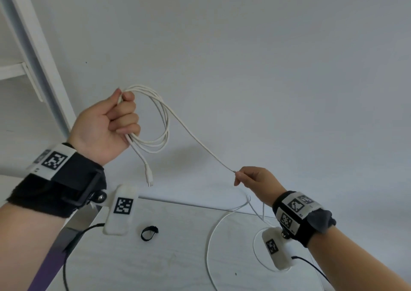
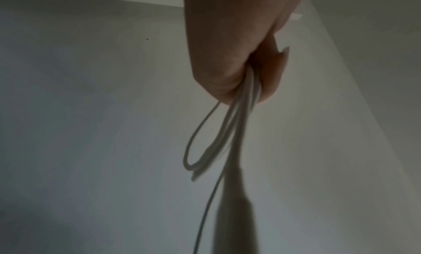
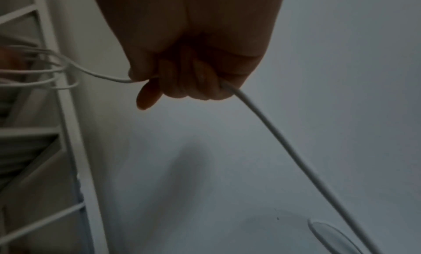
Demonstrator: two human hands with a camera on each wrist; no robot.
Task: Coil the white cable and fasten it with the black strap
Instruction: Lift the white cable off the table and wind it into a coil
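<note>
The left hand [image 1: 104,126] is raised at about 10 o'clock from the middle of the head view, and its grip is a fist around several loops of the cable [image 1: 163,122]. The loops hang out from the fist toward 3 o'clock, and one short end with a plug [image 1: 148,176] hangs down below the hand. In the left wrist view the same bundle [image 2: 247,95] comes out under the curled fingers [image 2: 271,77], a little blurred. From the coil one strand goes down toward 4 o'clock to the right hand [image 1: 255,180], which is lower, above the far edge of the surface [image 1: 178,257]. Its grip is narrow, the thumb and fingers closed on that strand. In the right wrist view the cable [image 3: 284,140] passes through the closed hand [image 3: 193,63] and falls away. The rest of the cable lies slack on the surface in a wide curve. The strap [image 1: 149,233] lies on the surface as a small loop, at 6 o'clock from the coil, apart from both hands.
</note>
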